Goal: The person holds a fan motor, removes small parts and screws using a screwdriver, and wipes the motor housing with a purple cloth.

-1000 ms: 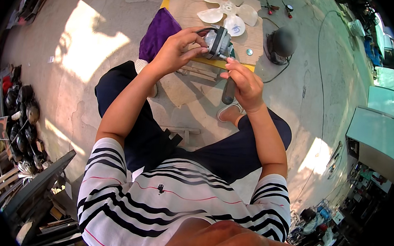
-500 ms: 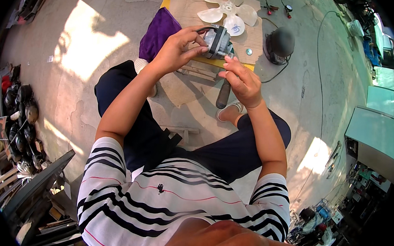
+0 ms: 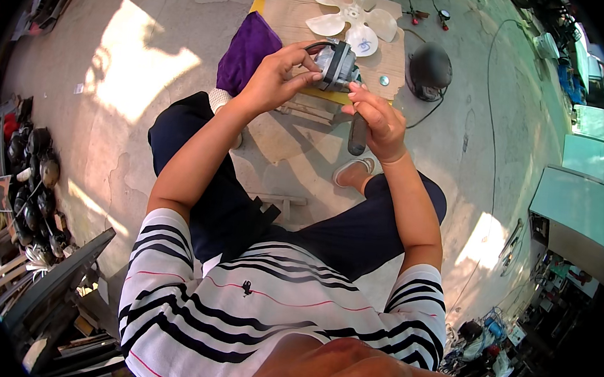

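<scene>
The silver-grey metal motor with a black band (image 3: 336, 66) is being held at the upper centre of the frame, between two bare hands. All around, the grey concrete floor (image 3: 474, 123) is being lit in patches, most broadly at the upper left of the frame. At the right edge, space is being taken up by a pale teal box-shaped cabinet (image 3: 574, 207). At the upper centre, a flat yellow board (image 3: 258, 3) is being mostly covered by a brown cardboard sheet (image 3: 286, 12). On the cardboard a white five-bladed fan (image 3: 352, 15) is being carried, just above the motor in the frame. The board's left side is being overlapped by a crumpled purple cloth (image 3: 247, 55); right of the board, a black dome-shaped object (image 3: 431, 66) is being borne by the floor.

The motor's left side is being gripped by the left hand (image 3: 281, 78), its thumb and fingers set narrowly on the casing. In the curled fingers of the right hand (image 3: 378, 120), a dark grey rounded tool handle (image 3: 358, 135) is being held, pointed down the frame. Whether the motor is being touched by these fingertips cannot be told. Right of the motor, a small silvery disc (image 3: 384, 81) is being supported by the cardboard.
</scene>
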Available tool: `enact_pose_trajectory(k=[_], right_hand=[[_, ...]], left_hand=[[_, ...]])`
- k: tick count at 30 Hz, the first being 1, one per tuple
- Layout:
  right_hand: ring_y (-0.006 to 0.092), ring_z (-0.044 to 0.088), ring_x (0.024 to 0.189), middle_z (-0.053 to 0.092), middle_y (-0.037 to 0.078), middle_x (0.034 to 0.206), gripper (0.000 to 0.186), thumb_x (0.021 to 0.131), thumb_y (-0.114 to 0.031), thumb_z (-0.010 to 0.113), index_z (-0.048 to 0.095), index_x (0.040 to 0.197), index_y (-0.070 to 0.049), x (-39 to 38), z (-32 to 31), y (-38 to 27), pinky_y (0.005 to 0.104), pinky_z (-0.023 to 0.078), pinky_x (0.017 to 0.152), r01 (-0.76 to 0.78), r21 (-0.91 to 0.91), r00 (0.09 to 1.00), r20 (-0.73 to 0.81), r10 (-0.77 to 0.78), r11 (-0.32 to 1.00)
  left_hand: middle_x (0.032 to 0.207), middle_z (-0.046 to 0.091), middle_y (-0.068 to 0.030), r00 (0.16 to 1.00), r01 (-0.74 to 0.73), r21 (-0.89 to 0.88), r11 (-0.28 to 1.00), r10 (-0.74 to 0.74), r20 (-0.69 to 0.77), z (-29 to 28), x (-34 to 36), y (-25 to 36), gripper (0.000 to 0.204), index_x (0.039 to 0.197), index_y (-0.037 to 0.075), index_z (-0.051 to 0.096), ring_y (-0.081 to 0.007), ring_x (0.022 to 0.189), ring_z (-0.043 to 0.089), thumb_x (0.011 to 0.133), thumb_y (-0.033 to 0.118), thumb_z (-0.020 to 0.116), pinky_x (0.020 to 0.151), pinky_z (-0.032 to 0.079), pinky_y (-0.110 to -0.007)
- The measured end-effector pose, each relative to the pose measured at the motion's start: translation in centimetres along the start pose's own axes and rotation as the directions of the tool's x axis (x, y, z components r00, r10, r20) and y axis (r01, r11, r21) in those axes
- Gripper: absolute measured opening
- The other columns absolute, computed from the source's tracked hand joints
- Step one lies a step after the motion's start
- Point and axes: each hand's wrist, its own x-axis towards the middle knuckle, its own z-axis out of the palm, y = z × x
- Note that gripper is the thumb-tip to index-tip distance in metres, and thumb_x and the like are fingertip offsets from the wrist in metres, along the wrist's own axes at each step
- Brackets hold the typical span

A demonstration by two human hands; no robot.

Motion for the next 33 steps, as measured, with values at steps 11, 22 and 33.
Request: enact_pose_trajectory(k=[11, 22, 33], right_hand=[[0.0213, 0.075, 0.097, 0.074, 0.010, 0.105, 0.026, 0.087, 0.002, 0.076, 0.064, 0.109, -0.005, 1.0, -0.1, -0.2, 0.0325, 0.062, 0.080, -0.348, 0.248, 0.933, -0.003, 0.360, 0.904], [0.0143, 0.071, 0.095, 0.070, 0.006, 0.101, 0.019, 0.099, -0.010, 0.069, 0.059, 0.113, -0.004, 2.9, -0.8, 3.5, 0.0274, 0.060, 0.080, -0.749, 0.648, 0.493, 0.402, 0.771, 0.141], [0.0164, 0.071, 0.096, 0.071, 0.011, 0.108, 0.024, 0.103, -0.024, 0.066, 0.055, 0.115, -0.007, 2.8, -0.5, 4.4, 0.0290, 0.060, 0.082, -0.790, 0.614, 0.360, 0.480, 0.800, -0.012]], left_hand=[[0.140, 0.063, -0.0144, 1.000, 0.012, -0.009, 1.000, -0.012, 0.020, -0.1, 0.2, 0.1, 0.013, 0.099, 0.001, 0.067, -0.0254, 0.125, 0.061, 0.090, 0.005, 0.076, 0.107, 0.045, -0.035], [0.142, 0.061, -0.0174, 0.996, -0.087, 0.054, 0.995, 0.085, 0.035, -0.2, 0.4, 0.3, 0.012, 0.095, 0.003, 0.066, -0.0296, 0.126, 0.063, 0.088, 0.002, 0.075, 0.103, 0.049, -0.037], [0.143, 0.060, -0.0168, 0.996, -0.069, 0.019, 0.997, 0.068, 0.055, -0.3, 0.4, 0.1, 0.012, 0.097, 0.002, 0.065, -0.0289, 0.129, 0.060, 0.090, 0.003, 0.074, 0.107, 0.046, -0.037]])
